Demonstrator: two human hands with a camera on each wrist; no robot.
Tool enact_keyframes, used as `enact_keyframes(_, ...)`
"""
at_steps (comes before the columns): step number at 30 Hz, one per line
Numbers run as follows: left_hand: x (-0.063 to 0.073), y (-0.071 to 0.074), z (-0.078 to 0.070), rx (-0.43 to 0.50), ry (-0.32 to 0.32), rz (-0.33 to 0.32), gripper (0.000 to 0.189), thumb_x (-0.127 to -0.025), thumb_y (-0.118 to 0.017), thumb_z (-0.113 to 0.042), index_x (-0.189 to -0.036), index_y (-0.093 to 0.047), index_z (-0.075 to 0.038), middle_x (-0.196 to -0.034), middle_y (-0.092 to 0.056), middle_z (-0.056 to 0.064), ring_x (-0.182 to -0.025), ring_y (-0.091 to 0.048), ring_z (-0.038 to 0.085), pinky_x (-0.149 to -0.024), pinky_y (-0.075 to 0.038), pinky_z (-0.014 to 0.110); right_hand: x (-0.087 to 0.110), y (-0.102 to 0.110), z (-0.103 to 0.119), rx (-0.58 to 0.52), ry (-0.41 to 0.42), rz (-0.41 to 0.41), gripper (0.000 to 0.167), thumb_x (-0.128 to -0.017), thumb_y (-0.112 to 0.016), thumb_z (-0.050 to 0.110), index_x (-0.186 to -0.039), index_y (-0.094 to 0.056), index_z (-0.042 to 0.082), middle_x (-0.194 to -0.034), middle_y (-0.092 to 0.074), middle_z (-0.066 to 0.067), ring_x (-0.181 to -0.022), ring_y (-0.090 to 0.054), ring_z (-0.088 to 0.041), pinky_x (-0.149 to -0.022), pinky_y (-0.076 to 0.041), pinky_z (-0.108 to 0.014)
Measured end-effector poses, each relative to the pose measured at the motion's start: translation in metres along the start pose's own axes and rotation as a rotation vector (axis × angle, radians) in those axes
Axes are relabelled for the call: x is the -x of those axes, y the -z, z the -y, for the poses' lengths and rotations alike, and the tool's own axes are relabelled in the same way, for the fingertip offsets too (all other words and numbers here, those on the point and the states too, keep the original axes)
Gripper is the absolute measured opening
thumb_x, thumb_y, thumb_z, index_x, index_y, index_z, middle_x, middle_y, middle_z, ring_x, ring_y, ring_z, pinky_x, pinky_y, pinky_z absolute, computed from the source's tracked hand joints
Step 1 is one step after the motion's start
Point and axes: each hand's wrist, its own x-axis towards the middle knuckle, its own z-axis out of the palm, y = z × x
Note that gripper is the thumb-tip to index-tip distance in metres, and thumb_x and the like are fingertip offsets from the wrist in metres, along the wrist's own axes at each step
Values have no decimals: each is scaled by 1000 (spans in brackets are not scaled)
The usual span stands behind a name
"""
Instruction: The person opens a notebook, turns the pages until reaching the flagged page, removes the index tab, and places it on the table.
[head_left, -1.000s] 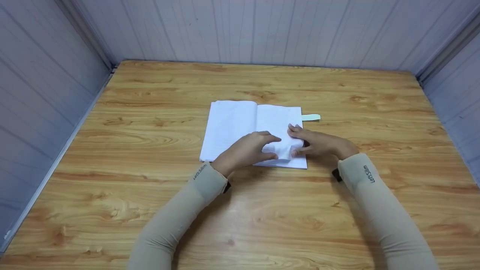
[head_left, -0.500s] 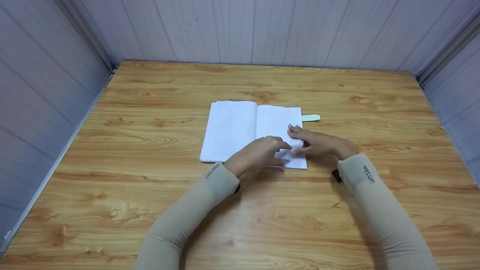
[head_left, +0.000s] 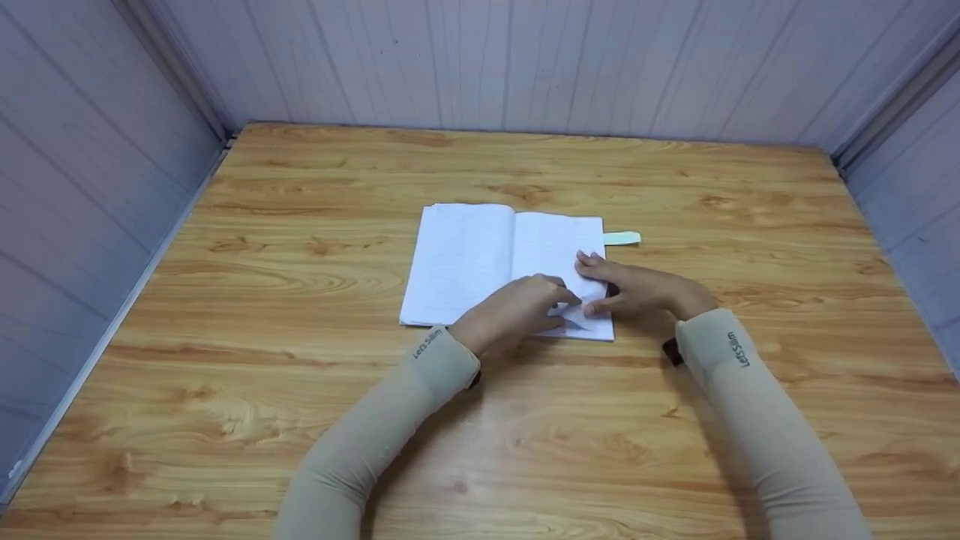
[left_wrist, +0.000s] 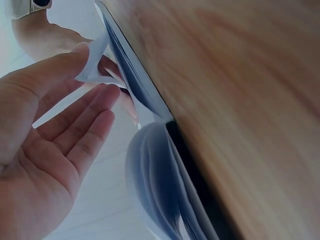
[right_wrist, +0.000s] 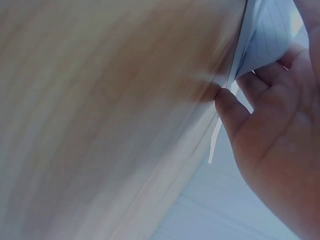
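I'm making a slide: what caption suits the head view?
Left hand and right hand at an open white-paged notebook, pale green strip jutting out, on a brown wood-grained table.

This looks like a small booth, with a wood-look table inside. A pale, lined back wall stands along its far edge. A left wall and a right wall close in its left and right edges.
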Motion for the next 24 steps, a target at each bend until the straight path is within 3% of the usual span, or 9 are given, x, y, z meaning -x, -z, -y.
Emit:
enact_keyframes(5,2,2,1,9,0,-8,30,-93,-63,-13,-123,-67,-9,-119,-69,5,-113,-63,15,-99,-48,26,2,1,-3,-16,15,-2,89,-88,-65,41,-154,-15,7,-163,1,-8,-149,4,-32,-119,-6,-53)
enact_keyframes(9,4,2,2,24,-17,-40,29,-94,-62,-11,-121,-67,-7,-118,-69,6,-113,-63,16,-99,-48,26,3,0,-6,-47,30,-12,100,-82,-73,39,-154,-12,7,-163,3,-9,-149,6,-31,-119,-5,-53)
enact_keyframes(17,7,3,6,27,-47,-120,30,-93,-58,-4,-122,-67,-5,-118,-69,8,-111,-64,16,-95,-50,27,5,-2,-8,-113,35,-115,125,-73,-81,38,-153,10,5,-159,20,-15,-148,14,-33,-119,-2,-54)
enact_keyframes(24,11,12,10,143,-14,-189,39,-93,-56,0,-132,-58,-3,-122,-67,11,-107,-66,18,-92,-52,25,5,3,-12,-262,11,-184,126,-78,-79,29,-149,22,9,-157,27,-12,-146,20,-27,-120,3,-51)
